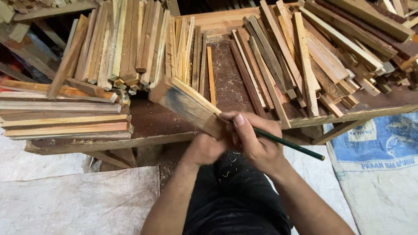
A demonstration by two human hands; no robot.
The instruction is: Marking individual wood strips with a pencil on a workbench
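I have a short wooden slat (189, 104) propped in front of me, its near end gripped in my left hand (204, 148) and its far end angled up and away toward the stacks. My right hand (257, 141) is closed around a dark green pencil (289, 145), thumb on top, the long shaft sticking out to my right. The tip is hidden under my fingers (239, 124), right where they press on the near end of the slat — so I judge I am marking it, though I cannot see any line from here. The face of the slat shows a dark grey smear toward its far end; whether that is pencil or dirt I cannot tell.

How far along: this one piece is in hand, and the rest lies waiting — or already done, I cannot tell which. A heap of slats (117, 43) sits on the counter (174, 126) to the left, a flat stack (65, 115) lies further left, and another loose pile (313, 56) spreads to the right. Sawdust covers the bare strip between them. A blue printed sack (383, 143) lies on the floor at my right.
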